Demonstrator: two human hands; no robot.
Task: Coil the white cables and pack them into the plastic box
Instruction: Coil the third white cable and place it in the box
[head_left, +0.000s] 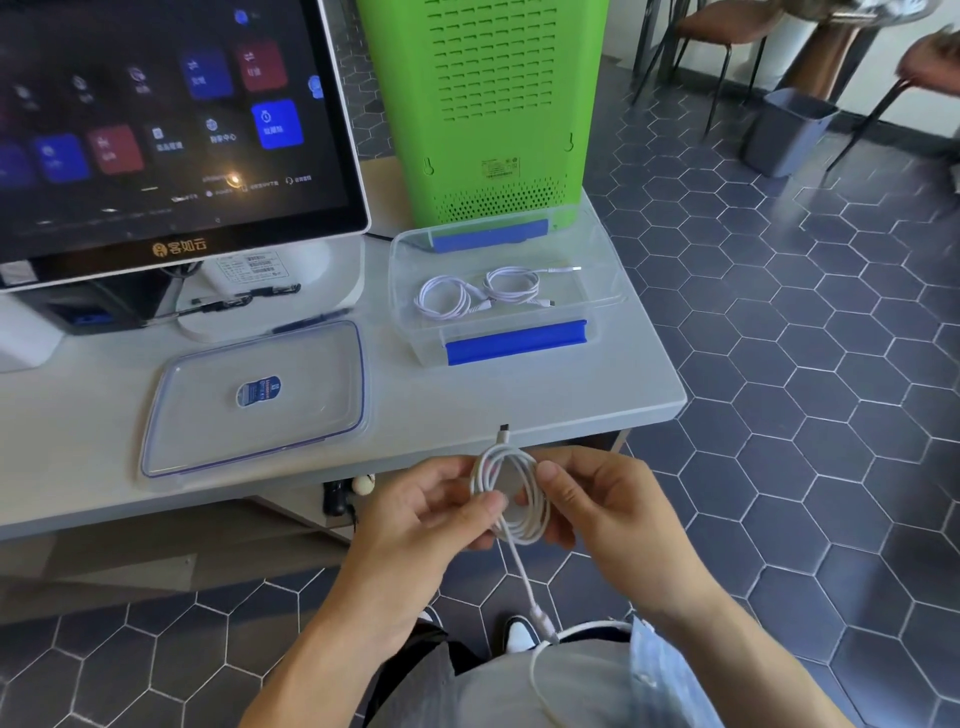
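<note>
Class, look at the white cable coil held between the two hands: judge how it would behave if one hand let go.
The white cable coil is probably floppy: its free tail droops straight down. Its loops would likely spring open, since only the left hand and right hand pinch them together. It seems light, as fingertips alone carry it.

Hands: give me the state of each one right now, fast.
Left hand: fingers closed on the white cable coil.
Right hand: fingers closed on the same coil.

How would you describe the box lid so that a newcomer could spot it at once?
Start at the monitor on the table. Just in front of it lies the lid, flat and clear. Unlike the box to its right, it has a blue oval label and holds no cables.
</note>
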